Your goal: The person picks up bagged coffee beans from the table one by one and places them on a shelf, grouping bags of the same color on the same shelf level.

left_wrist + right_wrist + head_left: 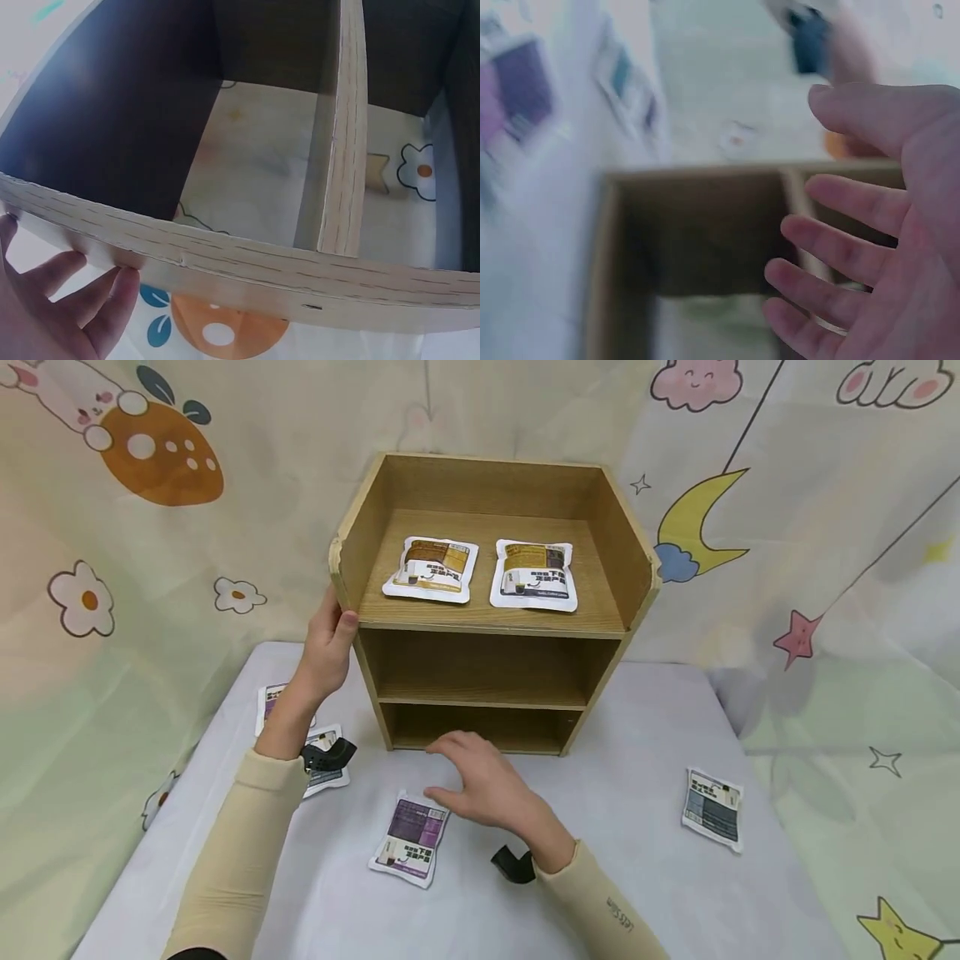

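Note:
A wooden shelf unit [491, 629] stands at the back of the table, with two compartments under its raised-sided top. My left hand [327, 647] touches the shelf's left side panel near the top; in the left wrist view its spread fingers [112, 304] rest against the panel's outer face. In front of the lowest compartment hovers my right hand [487, 781], holding nothing, its fingers apart in the right wrist view. Just left of and below it lies a white packet with a purple label [408, 839]. On the shelf's top lie an orange-labelled packet [432, 569] and a yellow-labelled packet [534, 575].
Two more packets lie left of the shelf, partly behind my left arm: a purple one [270, 697] and a grey-blue one [330, 777]. A dark grey packet [712, 810] is near the table's right side. Patterned cloth [300, 468] hangs behind and around the white table [600, 860].

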The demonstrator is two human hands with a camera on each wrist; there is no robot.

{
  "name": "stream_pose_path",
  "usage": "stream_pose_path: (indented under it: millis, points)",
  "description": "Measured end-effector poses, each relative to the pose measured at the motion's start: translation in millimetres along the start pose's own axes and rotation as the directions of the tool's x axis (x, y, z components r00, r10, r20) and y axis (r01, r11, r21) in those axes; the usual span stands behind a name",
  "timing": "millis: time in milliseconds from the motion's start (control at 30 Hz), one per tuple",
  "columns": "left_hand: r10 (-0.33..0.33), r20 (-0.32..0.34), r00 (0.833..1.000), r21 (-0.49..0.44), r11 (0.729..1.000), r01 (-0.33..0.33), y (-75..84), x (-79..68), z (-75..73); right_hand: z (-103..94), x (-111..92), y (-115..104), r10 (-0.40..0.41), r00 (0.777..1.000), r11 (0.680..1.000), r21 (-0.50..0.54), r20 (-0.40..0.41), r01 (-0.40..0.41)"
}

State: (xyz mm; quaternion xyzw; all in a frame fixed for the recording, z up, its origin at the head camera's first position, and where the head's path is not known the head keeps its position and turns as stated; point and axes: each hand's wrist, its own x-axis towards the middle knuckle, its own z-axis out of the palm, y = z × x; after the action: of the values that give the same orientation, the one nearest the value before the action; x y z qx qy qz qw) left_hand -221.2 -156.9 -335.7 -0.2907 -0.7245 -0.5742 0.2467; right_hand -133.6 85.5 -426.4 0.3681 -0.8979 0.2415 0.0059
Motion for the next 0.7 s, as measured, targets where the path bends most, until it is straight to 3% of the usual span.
stream_pose_path:
  millis: [133, 300, 533, 700]
  points:
    - [-0.003, -0.001, 1.0, -0.006, 1.0, 0.003, -0.4, -2.2, 0.8, 41.6, -4.2, -2.9, 0.056, 0.995, 0.998, -0.003, 0.087, -0.056]
    - [-0.015, -0.005, 1.0, -0.009, 1.0, 0.015, -1.6, -5.4, 0.8, 79.3, -9.1, -5.4, 0.096, 0.982, 0.994, -0.07, 0.165, -0.085]
    - [-0.022, -0.006, 1.0, -0.004, 1.0, 0.022, -1.1, -5.4, 1.1, 111.1, -16.3, -12.1, 0.165, 0.965, 0.966, -0.231, 0.203, -0.116]
    - [-0.003, 0.001, 1.0, -0.01, 1.0, 0.003, -0.9, -3.0, 2.5, 121.3, -18.6, -15.1, 0.203, 0.956, 0.939, -0.318, 0.211, -0.129]
